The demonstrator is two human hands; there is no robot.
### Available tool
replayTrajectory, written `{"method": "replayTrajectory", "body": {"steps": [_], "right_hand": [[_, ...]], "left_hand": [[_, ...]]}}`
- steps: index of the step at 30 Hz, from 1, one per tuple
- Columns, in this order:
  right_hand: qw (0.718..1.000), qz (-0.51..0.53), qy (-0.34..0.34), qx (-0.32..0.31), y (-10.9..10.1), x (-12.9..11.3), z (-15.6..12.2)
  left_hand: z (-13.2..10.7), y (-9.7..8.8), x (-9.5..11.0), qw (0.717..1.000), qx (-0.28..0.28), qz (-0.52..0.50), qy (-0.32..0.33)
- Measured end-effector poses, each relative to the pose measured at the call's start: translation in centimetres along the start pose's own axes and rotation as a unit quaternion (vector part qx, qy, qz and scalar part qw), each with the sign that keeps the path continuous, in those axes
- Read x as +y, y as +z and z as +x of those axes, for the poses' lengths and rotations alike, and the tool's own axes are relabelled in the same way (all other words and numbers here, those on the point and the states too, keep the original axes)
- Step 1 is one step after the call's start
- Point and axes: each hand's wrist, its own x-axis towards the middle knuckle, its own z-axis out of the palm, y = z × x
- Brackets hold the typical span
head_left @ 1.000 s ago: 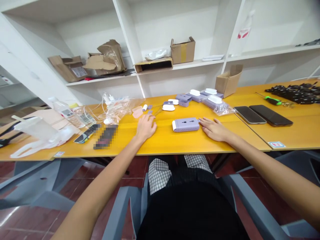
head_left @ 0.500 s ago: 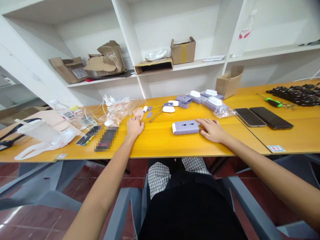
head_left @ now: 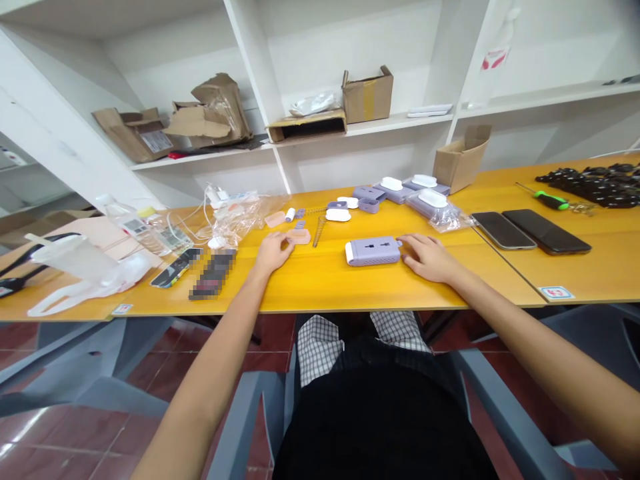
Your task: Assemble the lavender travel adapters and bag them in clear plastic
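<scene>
Between the thumb and fingers of my left hand (head_left: pixel 274 253) is the edge of a flat pink oval piece (head_left: pixel 300 236), low over the table. A purple case (head_left: pixel 374 252) with a white end and two dark slots lies in front of me. My right hand (head_left: pixel 427 258) rests at its right end, fingers stretched out and fingertips by a small purple tab there. Just right of the pink piece lies a thin coil spring (head_left: pixel 319 232). Another pink piece (head_left: pixel 275 219), a small white cylinder (head_left: pixel 290 215) and white oval caps (head_left: pixel 339 215) are behind.
More purple cases with white tops (head_left: pixel 433 203) stand at the back, near an open cardboard box (head_left: pixel 463 160). Phones (head_left: pixel 504 230) and a green-handled screwdriver (head_left: pixel 551 200) lie to the right. Plastic bags (head_left: pixel 245 217), bottles (head_left: pixel 127 223) and a cup (head_left: pixel 73 257) are on the left.
My left hand has shifted slightly right and now pinches the pink piece, which has come forward and right. The near spring has moved right. My right hand stays by the purple case.
</scene>
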Motion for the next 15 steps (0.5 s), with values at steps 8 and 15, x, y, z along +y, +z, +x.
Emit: {"method": "replayTrajectory", "body": {"steps": [8, 15], "right_hand": [[0.999, 0.035, 0.032, 0.002, 0.2, 0.2, -1.2], [0.997, -0.008, 0.075, -0.018, 0.2, -2.8, -1.4]], "left_hand": [[-1.2, -1.9, 1.8, 0.998, 0.027, -0.053, -0.007], [-3.8, -1.7, 6.5, 0.987, -0.005, -0.092, 0.132]]}}
